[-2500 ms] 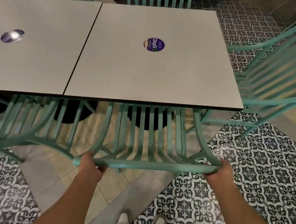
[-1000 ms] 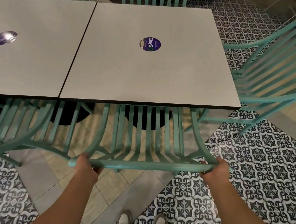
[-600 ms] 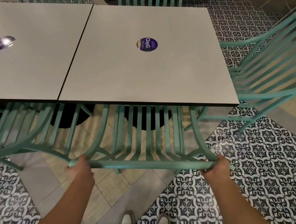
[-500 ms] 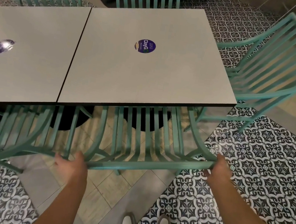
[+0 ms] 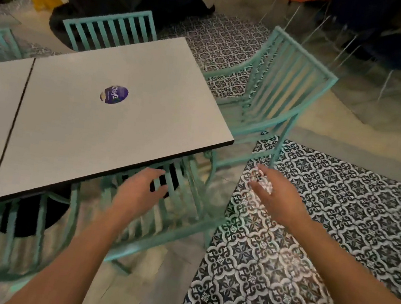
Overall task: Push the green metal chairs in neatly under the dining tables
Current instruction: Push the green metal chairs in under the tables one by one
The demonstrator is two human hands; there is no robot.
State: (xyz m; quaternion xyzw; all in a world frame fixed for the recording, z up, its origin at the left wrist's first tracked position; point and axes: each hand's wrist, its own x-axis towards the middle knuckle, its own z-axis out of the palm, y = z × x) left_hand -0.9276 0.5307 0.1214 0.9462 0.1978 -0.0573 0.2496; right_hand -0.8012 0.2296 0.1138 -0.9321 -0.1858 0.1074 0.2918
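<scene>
**Both hands off the chair at the table's corner**

Two grey dining tables (image 5: 111,124) stand edge to edge on a floor of patterned tile (image 5: 310,242) and plain stone. A green metal chair (image 5: 159,223) sits with its seat partly under the near edge of the right-hand table, its back rail toward the camera. A second green chair (image 5: 287,86) stands angled off the table's right end, not tucked in; a third (image 5: 108,28) is pushed in at the far side. The left hand (image 5: 138,192) hovers above the near chair, fingers loosely spread, gripping nothing. The right hand (image 5: 275,195) reaches out over the tile near the angled chair's leg, fingers extended, blurred. A purple sticker (image 5: 114,94) marks the tabletop.
</scene>
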